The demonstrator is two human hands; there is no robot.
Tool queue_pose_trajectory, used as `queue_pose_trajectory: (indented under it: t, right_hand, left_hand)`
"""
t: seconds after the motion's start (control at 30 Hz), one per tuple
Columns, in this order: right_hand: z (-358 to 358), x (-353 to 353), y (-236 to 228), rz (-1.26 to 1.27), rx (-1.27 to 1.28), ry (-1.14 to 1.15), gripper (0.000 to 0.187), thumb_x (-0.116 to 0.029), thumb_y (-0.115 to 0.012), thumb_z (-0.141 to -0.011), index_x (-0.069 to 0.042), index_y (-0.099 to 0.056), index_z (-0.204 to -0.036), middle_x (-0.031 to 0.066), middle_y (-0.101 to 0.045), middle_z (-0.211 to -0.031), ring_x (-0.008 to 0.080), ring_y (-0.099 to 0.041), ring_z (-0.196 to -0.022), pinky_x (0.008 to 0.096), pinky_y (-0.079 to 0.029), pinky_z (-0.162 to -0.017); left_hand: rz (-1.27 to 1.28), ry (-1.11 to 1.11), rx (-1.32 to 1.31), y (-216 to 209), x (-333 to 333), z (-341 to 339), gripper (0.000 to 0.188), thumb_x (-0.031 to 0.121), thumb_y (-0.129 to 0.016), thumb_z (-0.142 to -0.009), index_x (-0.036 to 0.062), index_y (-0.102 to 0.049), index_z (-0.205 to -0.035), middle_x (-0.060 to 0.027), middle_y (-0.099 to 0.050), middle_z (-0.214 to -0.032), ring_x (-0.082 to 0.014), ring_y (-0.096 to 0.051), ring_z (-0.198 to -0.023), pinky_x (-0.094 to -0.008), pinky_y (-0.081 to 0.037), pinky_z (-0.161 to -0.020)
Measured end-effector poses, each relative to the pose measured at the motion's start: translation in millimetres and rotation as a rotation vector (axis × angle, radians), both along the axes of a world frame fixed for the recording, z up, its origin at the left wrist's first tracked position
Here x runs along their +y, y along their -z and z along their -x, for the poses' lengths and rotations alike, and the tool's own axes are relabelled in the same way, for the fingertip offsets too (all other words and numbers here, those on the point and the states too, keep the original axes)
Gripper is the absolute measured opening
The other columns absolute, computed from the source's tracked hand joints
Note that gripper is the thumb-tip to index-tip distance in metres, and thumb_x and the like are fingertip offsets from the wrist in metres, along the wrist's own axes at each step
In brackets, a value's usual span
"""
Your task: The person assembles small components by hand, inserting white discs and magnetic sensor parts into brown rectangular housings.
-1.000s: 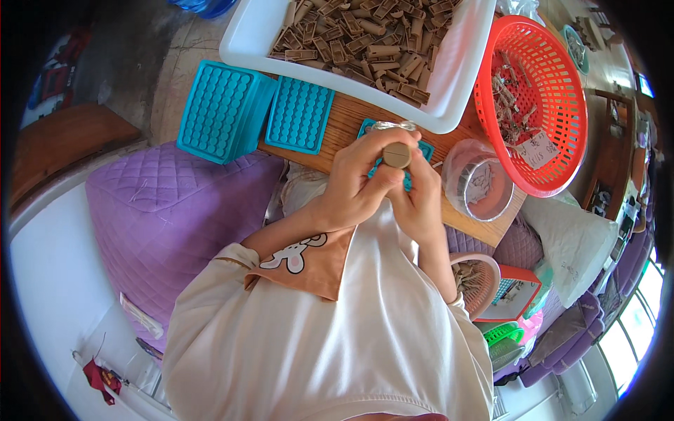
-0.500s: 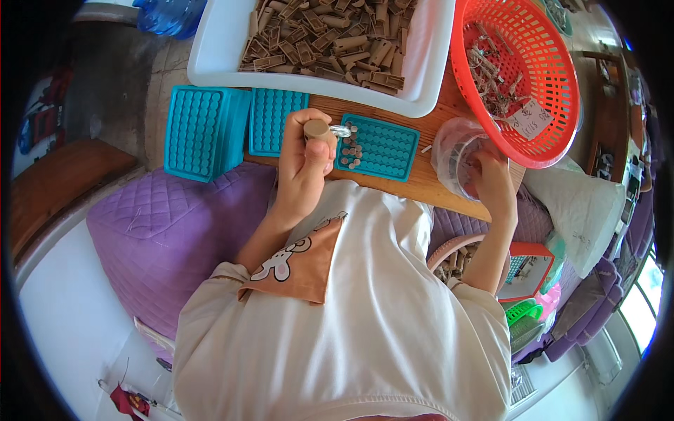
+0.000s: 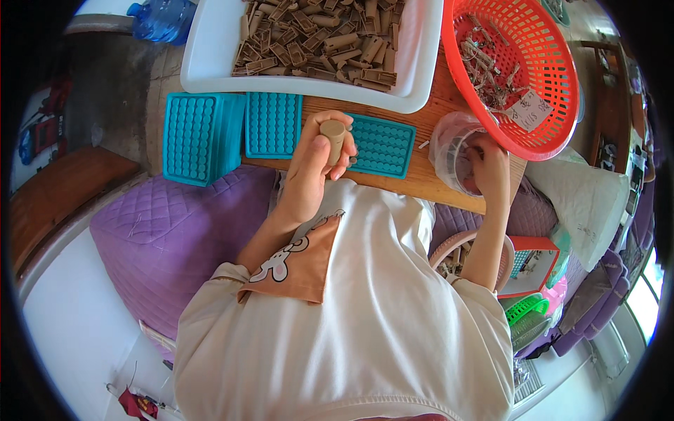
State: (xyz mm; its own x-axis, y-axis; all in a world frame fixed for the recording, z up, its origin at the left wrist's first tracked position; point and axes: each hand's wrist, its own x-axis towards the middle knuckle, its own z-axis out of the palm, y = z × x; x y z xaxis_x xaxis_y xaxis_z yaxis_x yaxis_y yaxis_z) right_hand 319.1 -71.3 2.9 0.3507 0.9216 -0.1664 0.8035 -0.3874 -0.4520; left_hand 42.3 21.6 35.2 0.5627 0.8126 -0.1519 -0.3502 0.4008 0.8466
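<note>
My left hand [image 3: 307, 165] is closed around a tan plastic cylinder [image 3: 332, 140], its round end pointing up. The curled fingers cover the left end of a teal tray with rows of round pockets [image 3: 381, 146]. A few small round pieces [image 3: 352, 160] peek out beside the fingers. My right hand [image 3: 491, 174] reaches into a clear plastic cup [image 3: 444, 151] near the table's right edge. Its fingers bend inside the rim, and their tips, with anything in them, are hidden.
A white tub [image 3: 421, 91] full of tan plastic casings [image 3: 316, 42] stands at the back. A red basket [image 3: 562, 91] with thin scraps overhangs the cup. Two more teal pocketed trays, one a stack [image 3: 189, 140] and one beside it [image 3: 274, 126], sit left. A purple quilted cover [image 3: 175, 231] lies below them.
My left hand has shifted slightly right and tilted the cylinder, showing more of its side. The shiny metal part beside it is out of sight. My right hand stays in the cup.
</note>
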Motion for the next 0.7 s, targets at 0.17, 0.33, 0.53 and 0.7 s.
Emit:
queue_pose_trajectory:
  t: [0.17, 0.33, 0.53, 0.7]
  right_hand:
    - [6, -5, -25, 0.023, 0.225, 0.245, 0.013, -0.009, -0.054, -0.074, 0.002, -0.058, -0.079, 0.0123, -0.058, -0.069, 0.0191, -0.056, -0.055, 0.0284, -0.044, -0.051]
    - [7, -15, -28, -0.068, 0.66, 0.427, 0.013, -0.01, -0.05, -0.08, 0.002, -0.055, -0.085, 0.006, -0.059, -0.071, 0.0091, -0.055, -0.054, 0.0185, -0.043, -0.046]
    - [10, -17, -31, -0.209, 0.755, 0.602, 0.008, -0.007, -0.051, -0.08, -0.001, -0.056, -0.084, 0.0043, -0.056, -0.073, 0.0072, -0.052, -0.059, 0.0174, -0.041, -0.054]
    - [24, -14, -38, -0.324, 0.653, 0.493, 0.008, -0.004, -0.053, -0.078, 0.001, -0.056, -0.083, 0.0047, -0.056, -0.071, 0.0081, -0.052, -0.062, 0.0198, -0.042, -0.057]
  left_hand:
    - [0.313, 0.161, -0.186, -2, 4, 0, 0.029, 0.023, -0.039, -0.087, 0.0071, -0.038, -0.112, -0.0111, -0.048, -0.106, -0.0202, -0.05, -0.097, -0.0239, -0.05, -0.06]
    - [0.752, 0.31, -0.672, 16, 4, 1, 0.031, 0.018, -0.038, -0.087, 0.0047, -0.033, -0.115, -0.0135, -0.044, -0.113, -0.0303, -0.038, -0.113, -0.031, -0.056, -0.063]
    - [1.118, 0.275, -0.686, 7, 3, -7, 0.033, 0.025, -0.041, -0.087, 0.003, -0.04, -0.11, -0.0113, -0.044, -0.114, -0.028, -0.046, -0.106, -0.0244, -0.056, -0.057]
    - [1.269, 0.273, -0.738, 10, 1, -8, 0.034, 0.03, -0.041, -0.086, 0.0048, -0.042, -0.109, -0.0075, -0.048, -0.111, -0.021, -0.05, -0.102, -0.0208, -0.055, -0.057]
